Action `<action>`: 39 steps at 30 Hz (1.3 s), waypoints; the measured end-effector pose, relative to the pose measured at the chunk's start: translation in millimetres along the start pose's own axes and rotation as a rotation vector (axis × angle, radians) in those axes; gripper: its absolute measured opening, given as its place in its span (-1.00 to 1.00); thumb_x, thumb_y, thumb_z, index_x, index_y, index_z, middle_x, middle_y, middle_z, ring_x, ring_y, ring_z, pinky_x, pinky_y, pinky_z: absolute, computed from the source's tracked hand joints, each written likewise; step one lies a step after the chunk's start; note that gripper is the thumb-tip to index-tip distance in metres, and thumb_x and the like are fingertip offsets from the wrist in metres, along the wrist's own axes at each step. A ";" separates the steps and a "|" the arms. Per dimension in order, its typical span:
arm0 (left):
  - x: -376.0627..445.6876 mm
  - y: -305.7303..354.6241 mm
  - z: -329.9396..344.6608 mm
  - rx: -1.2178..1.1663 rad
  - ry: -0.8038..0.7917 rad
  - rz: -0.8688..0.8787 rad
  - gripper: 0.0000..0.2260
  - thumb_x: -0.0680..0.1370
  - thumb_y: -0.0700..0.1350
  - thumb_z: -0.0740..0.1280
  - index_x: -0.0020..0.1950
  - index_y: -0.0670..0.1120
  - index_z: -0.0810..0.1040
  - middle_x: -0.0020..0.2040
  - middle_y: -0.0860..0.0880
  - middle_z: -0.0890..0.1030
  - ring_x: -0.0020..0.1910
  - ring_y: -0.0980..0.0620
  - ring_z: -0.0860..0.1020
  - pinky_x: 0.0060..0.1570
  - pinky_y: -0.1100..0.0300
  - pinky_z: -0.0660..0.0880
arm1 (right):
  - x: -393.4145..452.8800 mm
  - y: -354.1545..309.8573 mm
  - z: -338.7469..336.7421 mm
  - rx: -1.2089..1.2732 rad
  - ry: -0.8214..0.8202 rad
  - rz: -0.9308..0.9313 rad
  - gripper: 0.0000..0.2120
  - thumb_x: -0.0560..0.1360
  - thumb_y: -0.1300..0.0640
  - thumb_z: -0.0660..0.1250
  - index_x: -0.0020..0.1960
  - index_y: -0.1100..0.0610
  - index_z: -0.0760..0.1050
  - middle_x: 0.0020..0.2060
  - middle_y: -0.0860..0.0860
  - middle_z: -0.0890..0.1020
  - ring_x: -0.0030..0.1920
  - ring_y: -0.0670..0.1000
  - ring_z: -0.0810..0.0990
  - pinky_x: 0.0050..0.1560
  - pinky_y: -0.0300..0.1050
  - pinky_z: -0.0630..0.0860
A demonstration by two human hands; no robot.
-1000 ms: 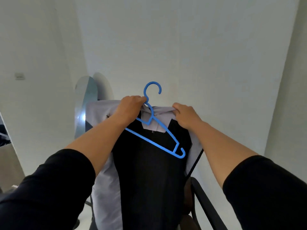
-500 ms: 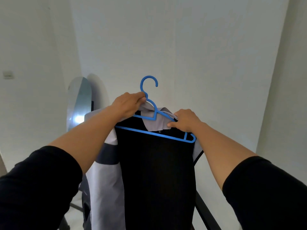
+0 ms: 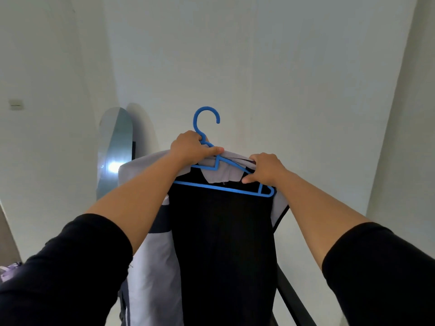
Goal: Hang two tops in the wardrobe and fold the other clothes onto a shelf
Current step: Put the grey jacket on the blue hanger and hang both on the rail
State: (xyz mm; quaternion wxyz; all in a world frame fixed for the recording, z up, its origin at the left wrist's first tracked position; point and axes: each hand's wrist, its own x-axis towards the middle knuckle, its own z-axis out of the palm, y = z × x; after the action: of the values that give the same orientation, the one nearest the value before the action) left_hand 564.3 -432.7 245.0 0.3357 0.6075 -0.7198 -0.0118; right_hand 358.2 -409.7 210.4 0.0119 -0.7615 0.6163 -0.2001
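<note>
A black and pale grey top [image 3: 223, 243] hangs in front of me, held up at chest height against a white wall. A blue plastic hanger [image 3: 207, 118] sits at its collar, hook upward, its lower bar lying across the black front. My left hand [image 3: 190, 147] grips the hanger's neck together with the grey collar. My right hand [image 3: 264, 170] pinches the collar and the hanger's right arm at the shoulder. The hanger's left end is hidden under the fabric and my left forearm.
An arched mirror [image 3: 115, 151] leans against the wall to the left, reflecting a light. A wall switch [image 3: 16, 104] is at far left. A dark rail or chair edge [image 3: 294, 302] runs along the lower right. Some lilac fabric [image 3: 8, 270] shows at the left edge.
The hanger has swung from a steep tilt to nearly level across the top. My right hand moved down onto its right arm, and the garment rose slightly.
</note>
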 end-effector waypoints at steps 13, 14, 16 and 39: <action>-2.2 34.6 -5.6 0.421 0.339 0.176 -0.55 0.45 0.33 0.23 -0.14 -0.06 0.52 -0.35 0.06 0.45 -0.26 0.02 0.45 -0.10 0.12 0.21 | -7.0 24.9 -7.2 -0.010 0.044 0.148 -0.71 0.52 0.18 0.23 -0.34 0.11 0.22 -0.35 0.02 0.36 -0.33 0.00 0.39 -0.45 -0.23 0.21; -2.7 36.6 -4.7 0.423 0.391 0.184 -0.57 0.46 0.31 0.24 -0.13 -0.06 0.54 -0.31 0.05 0.49 -0.24 0.02 0.46 -0.10 0.11 0.20 | -5.1 21.2 -8.0 0.056 0.036 0.169 -0.72 0.51 0.19 0.22 -0.34 0.11 0.22 -0.35 0.03 0.37 -0.36 -0.02 0.36 -0.45 -0.23 0.21; -3.3 40.0 -5.5 0.442 0.477 0.188 -0.57 0.48 0.30 0.24 -0.10 -0.07 0.56 -0.20 0.02 0.55 -0.17 0.00 0.49 -0.08 0.10 0.19 | -1.9 12.1 -10.0 0.268 0.047 0.231 -0.82 0.51 0.19 0.23 -0.25 0.20 0.34 -0.25 0.09 0.45 -0.29 0.02 0.44 -0.40 -0.21 0.31; -13.6 -10.6 -16.5 -0.027 0.204 0.101 -0.36 0.29 0.31 0.38 0.27 0.02 0.41 0.17 -0.05 0.48 0.17 -0.04 0.47 0.16 -0.03 0.45 | -11.7 -21.3 -29.8 0.149 0.448 -0.166 -0.82 0.62 0.05 0.12 0.17 0.06 0.38 -0.13 0.03 0.55 -0.14 0.07 0.49 -0.16 -0.07 0.39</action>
State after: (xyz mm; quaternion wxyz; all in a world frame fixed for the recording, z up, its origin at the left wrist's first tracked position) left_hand 582.1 -417.0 246.9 0.4156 0.5639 -0.7113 0.0573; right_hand 366.7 -386.7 240.0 -0.0854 -0.7433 0.5225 -0.4089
